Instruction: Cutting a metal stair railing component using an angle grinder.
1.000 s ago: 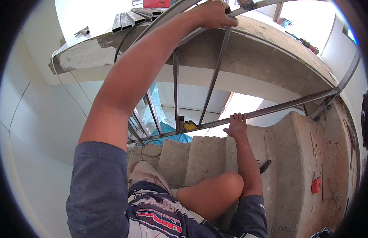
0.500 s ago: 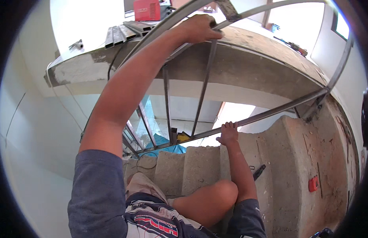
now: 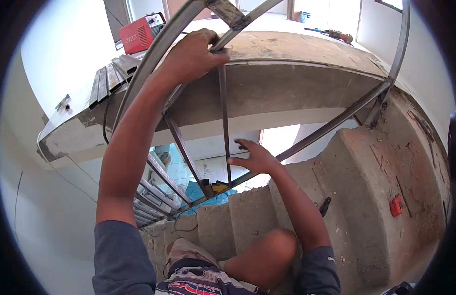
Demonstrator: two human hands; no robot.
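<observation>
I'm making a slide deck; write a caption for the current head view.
Left hand on an upper metal rail, right hand open near an upright bar, concrete steps alongside.

Widest passage seen right of upright bar (image 3: 225,113), bounded below by lower rail (image 3: 331,128), backed by concrete slab edge (image 3: 296,88). Right grip (image 3: 255,158) held spread there, just beside bar. Leftward, gaps narrowed by slanting bars (image 3: 181,147); low approach hampered by yellow object (image 3: 219,187) near lower rail. Inner upper rail (image 3: 257,17) occupied by left grip (image 3: 196,54); slot toward outer rail (image 3: 174,37) bridged by short crosspiece (image 3: 227,12). Left-side reach obstructed by left forearm (image 3: 127,137).
</observation>
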